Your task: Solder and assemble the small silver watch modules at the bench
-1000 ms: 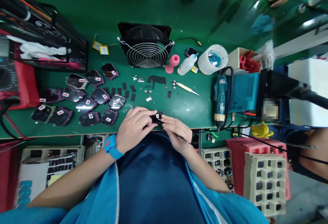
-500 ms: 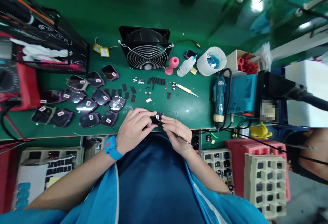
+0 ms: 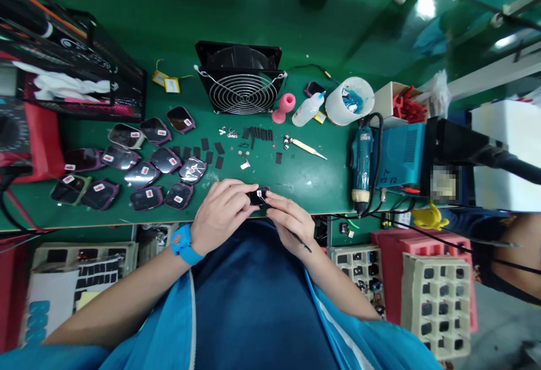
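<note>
At the bench's front edge my left hand point(image 3: 224, 207) is closed on a small dark smartwatch point(image 3: 256, 196), its thumb and fingers at the left side. A white sticker with a red mark lies on the watch's glossy face. My right hand point(image 3: 292, 217) is closed around a thin dark tool point(image 3: 301, 240), whose rear end sticks out past the palm toward the wrist. The right fingertips touch the right side of the watch; the tool's tip is hidden. Ahead of the hands lie small black pads point(image 3: 218, 148) and a white-handled tool point(image 3: 306, 147).
Several smartwatches point(image 3: 142, 174) with stickers lie at the left. A fan point(image 3: 240, 79) stands at the back, near a pink holder point(image 3: 284, 108), a squeeze bottle point(image 3: 308, 109) and a white tub point(image 3: 350, 102). An electric screwdriver point(image 3: 362, 164) lies right. Trays point(image 3: 437, 302) stand below.
My right hand has shifted slightly, and the rear end of the thin dark tool has swung down and to the left. The left hand and the watch stay almost still.
</note>
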Demonstrator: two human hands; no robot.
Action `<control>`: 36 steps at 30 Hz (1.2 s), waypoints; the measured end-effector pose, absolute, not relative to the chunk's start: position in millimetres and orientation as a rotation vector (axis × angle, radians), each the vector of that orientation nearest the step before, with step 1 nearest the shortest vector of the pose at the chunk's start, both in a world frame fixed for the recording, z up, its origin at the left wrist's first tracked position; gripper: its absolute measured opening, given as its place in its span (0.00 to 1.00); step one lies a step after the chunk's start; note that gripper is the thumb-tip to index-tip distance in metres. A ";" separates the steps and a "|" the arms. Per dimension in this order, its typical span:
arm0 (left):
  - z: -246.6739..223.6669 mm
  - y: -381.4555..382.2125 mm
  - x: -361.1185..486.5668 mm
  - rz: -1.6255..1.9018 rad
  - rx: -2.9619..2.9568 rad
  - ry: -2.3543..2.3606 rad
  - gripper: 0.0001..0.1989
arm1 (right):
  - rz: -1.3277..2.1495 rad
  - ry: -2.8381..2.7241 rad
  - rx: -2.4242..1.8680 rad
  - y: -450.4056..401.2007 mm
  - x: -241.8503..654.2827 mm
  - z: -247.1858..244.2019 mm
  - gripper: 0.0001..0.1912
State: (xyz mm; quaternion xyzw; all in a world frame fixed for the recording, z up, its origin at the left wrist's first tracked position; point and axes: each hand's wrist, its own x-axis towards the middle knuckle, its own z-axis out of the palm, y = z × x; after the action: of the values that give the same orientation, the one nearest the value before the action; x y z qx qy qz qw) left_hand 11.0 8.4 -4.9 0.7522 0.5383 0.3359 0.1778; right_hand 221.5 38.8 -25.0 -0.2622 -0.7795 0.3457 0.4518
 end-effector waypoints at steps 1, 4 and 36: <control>-5.0 8.4 11.0 0.950 2.126 1.523 0.11 | 0.862 -1.915 -0.647 39.5 221.0 -23.7 0.17; -5.3 8.5 11.1 0.959 2.106 1.527 0.12 | 0.905 -1.871 -0.659 42.1 219.3 -17.2 0.15; -5.0 9.3 12.1 0.966 2.086 1.530 0.12 | 0.936 -1.836 -0.747 42.2 217.6 -14.7 0.12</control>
State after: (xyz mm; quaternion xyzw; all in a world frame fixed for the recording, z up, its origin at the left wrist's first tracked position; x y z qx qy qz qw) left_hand 12.1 9.3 -5.0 0.7419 0.5441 0.3435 0.1887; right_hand 217.6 42.2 -14.7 -0.3033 -0.7448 0.3797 0.4572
